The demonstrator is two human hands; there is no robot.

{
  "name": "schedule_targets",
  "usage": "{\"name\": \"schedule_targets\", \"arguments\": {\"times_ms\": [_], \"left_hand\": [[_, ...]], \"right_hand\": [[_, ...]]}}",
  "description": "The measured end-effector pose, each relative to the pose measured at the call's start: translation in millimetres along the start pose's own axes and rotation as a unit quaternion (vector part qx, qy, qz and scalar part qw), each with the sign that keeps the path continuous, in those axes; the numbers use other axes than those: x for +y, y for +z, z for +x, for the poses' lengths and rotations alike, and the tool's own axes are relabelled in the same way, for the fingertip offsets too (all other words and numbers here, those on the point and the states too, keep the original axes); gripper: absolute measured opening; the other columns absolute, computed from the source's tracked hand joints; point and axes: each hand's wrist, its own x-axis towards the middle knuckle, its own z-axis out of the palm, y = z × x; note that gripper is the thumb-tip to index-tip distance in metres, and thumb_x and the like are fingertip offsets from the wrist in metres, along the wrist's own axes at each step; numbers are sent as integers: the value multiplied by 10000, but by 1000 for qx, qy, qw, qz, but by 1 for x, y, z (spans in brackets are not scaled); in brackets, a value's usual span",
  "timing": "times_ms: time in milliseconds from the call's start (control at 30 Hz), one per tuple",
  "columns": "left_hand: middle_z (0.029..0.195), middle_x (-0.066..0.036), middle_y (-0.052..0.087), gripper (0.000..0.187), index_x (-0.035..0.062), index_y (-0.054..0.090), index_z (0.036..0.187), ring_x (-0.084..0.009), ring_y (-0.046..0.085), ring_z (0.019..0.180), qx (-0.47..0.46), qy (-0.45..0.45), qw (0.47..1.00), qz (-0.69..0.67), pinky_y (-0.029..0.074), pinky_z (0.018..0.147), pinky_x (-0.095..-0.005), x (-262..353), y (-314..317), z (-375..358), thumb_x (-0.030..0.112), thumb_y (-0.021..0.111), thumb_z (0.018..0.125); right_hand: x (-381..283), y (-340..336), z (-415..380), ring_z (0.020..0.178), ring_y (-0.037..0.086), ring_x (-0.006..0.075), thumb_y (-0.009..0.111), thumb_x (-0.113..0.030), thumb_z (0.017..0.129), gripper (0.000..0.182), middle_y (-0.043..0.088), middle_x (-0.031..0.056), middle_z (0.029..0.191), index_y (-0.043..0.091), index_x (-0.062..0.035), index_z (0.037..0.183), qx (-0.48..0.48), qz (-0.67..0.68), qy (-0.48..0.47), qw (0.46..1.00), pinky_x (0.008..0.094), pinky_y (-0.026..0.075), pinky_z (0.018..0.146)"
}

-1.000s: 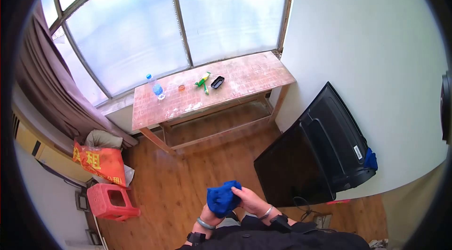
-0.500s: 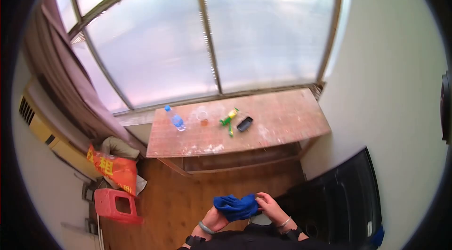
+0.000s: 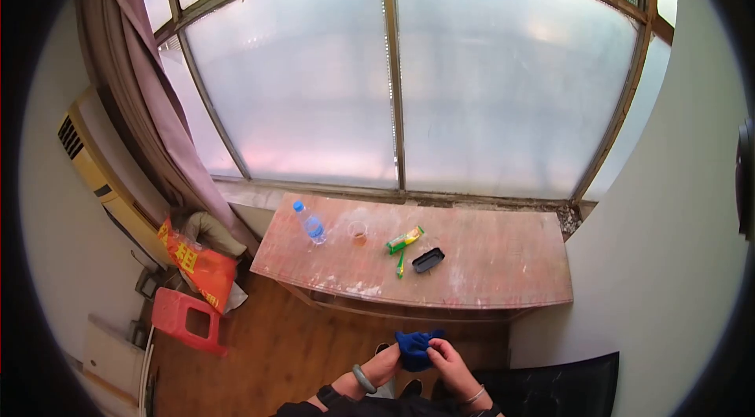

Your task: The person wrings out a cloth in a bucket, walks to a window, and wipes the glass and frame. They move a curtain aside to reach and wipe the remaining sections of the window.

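Observation:
A bunched dark blue cloth (image 3: 415,349) hangs between my two hands, low in the view and in front of my body. My left hand (image 3: 382,367) grips its left side, with the fingers partly hidden behind the fabric. On the right side, my right hand (image 3: 448,365) pinches the cloth between thumb and fingers. A grey-green bangle (image 3: 363,378) circles my left wrist, and a thin silvery bracelet (image 3: 475,394) is on the right one. Both hands are short of the worn table's near edge.
On the reddish table (image 3: 503,260) stand a water bottle (image 3: 311,224), a clear cup (image 3: 358,233), a green-yellow packet (image 3: 405,240), a small green item (image 3: 400,265) and a black tray (image 3: 429,260). A red stool (image 3: 173,319) and an orange bag (image 3: 200,268) sit left; a black panel (image 3: 558,387) stands right.
My view has tilted up and shifted left, so the room sits lower and further right. The cloth, spread wider before, is now bunched smaller, with both hands still holding it.

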Motion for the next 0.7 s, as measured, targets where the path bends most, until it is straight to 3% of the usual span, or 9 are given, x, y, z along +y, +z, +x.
{"name": "schedule_targets", "arguments": {"times_ms": [133,200,267,533,600,633,700], "left_hand": [[1232,-29,535,434,75,478,1281,-117,520,1098,-16,-30,994,106,405,967,-294,13,-7,26,378,372,989],[1190,-18,549,433,70,486,1278,-91,519,1050,-25,-11,989,144,411,937,-265,10,-23,45,375,381,990],[1159,-23,551,435,51,477,1287,-101,505,1039,3,18,972,234,430,893,-269,19,-27,61,353,378,990],[1137,-38,566,364,23,477,1285,-106,523,1016,-28,64,964,255,438,905,-267,91,-38,120,200,454,968],[1097,-37,586,321,11,521,1233,-109,531,1005,-13,148,951,271,442,898,-271,95,-61,150,170,472,958],[1058,-39,604,275,6,559,1174,-115,540,989,42,104,968,226,446,891,-269,102,-67,155,143,492,946],[1076,-49,598,275,1,550,1178,-126,540,1002,34,150,956,249,441,901,-274,120,-81,169,120,483,940]], "right_hand": [[-2,-5,10,1006,527,115,524,-189,947,328,538,32,1105,459,-32,1228,14,98,66,993,272,455,878],[-14,-2,10,896,536,83,537,-205,937,319,577,4,1056,505,-73,1226,28,76,48,996,231,451,755],[-19,-4,24,887,533,76,545,-203,932,315,574,-2,1040,507,-74,1218,33,84,46,995,221,448,739],[-49,-16,121,916,539,80,560,-161,921,270,572,8,1034,531,-69,1173,36,49,24,998,227,454,761],[-64,-5,145,904,538,93,562,-141,917,233,572,16,1002,543,-57,1134,38,93,-46,994,238,451,766],[-70,-2,156,912,540,104,556,-134,919,209,568,20,978,545,-50,1110,34,107,-52,992,246,449,784],[-83,6,175,922,540,103,553,-129,920,201,568,21,978,546,-52,1105,46,78,-74,993,251,450,793]]}}
